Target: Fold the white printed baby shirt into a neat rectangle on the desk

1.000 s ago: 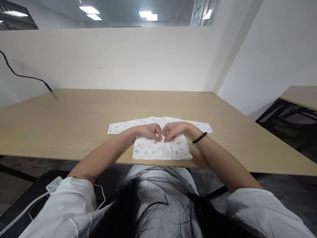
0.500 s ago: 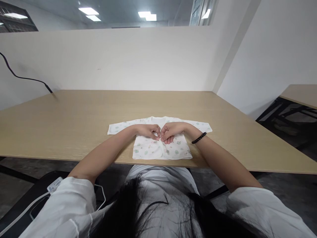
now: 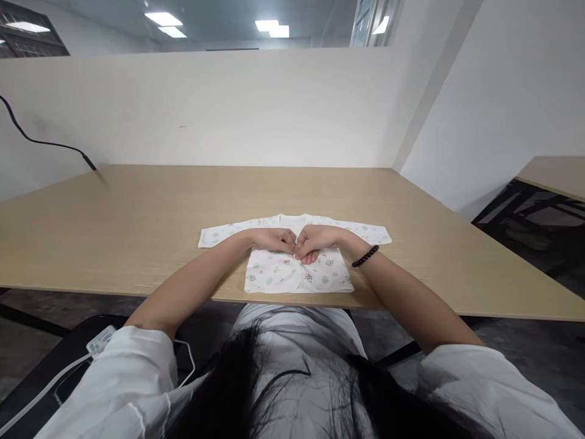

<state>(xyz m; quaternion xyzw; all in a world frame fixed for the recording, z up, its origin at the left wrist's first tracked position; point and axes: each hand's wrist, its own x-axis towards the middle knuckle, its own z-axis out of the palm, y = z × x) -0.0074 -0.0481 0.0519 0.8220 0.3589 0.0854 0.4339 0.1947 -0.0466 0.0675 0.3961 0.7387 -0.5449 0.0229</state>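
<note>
Both our left hand (image 3: 276, 239) and right hand (image 3: 316, 239) pinch the shirt (image 3: 270, 274) tightly mid-front, apparently fastening it, which next needs aligned pressing.

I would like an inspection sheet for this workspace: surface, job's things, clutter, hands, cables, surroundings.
Surface: wood-toned table, light brown.
Job's things: patterned white top, lying near the table's front edge, sleeves spread sideways.
Clutter: small white labelled box, off the table, by the person's left arm.
Hands: left hand and right hand close together, pinching the top's front middle.
Cables: black cable at far left; white cable by the box.
Surroundings: white partition behind; second table at right.
</note>
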